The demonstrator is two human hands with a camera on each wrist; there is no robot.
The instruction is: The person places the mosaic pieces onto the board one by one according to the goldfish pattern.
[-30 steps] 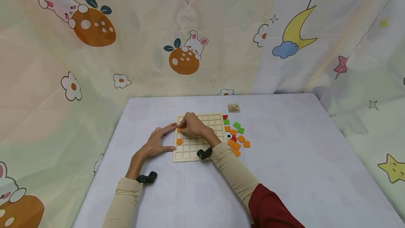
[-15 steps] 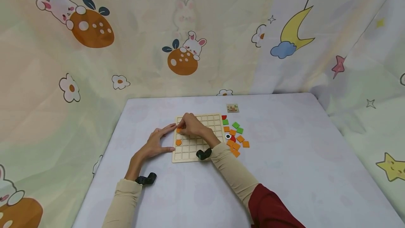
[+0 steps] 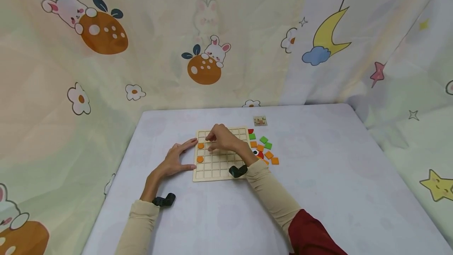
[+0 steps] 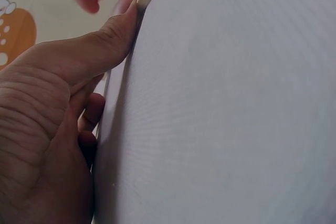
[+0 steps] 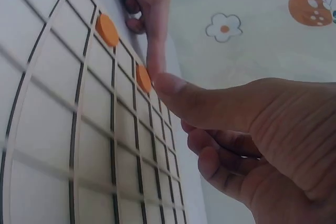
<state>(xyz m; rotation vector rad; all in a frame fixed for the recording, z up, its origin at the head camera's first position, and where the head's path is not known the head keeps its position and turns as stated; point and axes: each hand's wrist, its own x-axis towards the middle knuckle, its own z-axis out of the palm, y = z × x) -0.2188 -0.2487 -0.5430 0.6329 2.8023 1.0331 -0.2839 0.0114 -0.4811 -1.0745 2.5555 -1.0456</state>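
A pale wooden grid board point(image 3: 221, 164) lies on the table, with two orange round pieces in its left column: an upper round piece point(image 3: 201, 146) and a lower round piece point(image 3: 199, 159). At the board's left edge rests my left hand point(image 3: 173, 159), thumb and fingers spread, fingertips touching the rim. My right hand point(image 3: 224, 139) hovers over the board just right of the upper piece. Its thumb point(image 5: 194, 98) and fingers are parted with nothing between them. Both orange pieces also show in the right wrist view, where the other fingers curl loosely.
Right of the board lie loose orange squares point(image 3: 275, 161), green squares point(image 3: 264, 139), a red piece point(image 3: 251, 131) and an eye piece point(image 3: 255, 152). A small pattern card point(image 3: 260, 121) sits behind them. The right forearm partly covers the loose pieces. A printed curtain hangs behind the table.
My right hand has let go of the upper orange round piece and moved a little to the right, uncovering it in the left column. The left hand stays at the board's edge.
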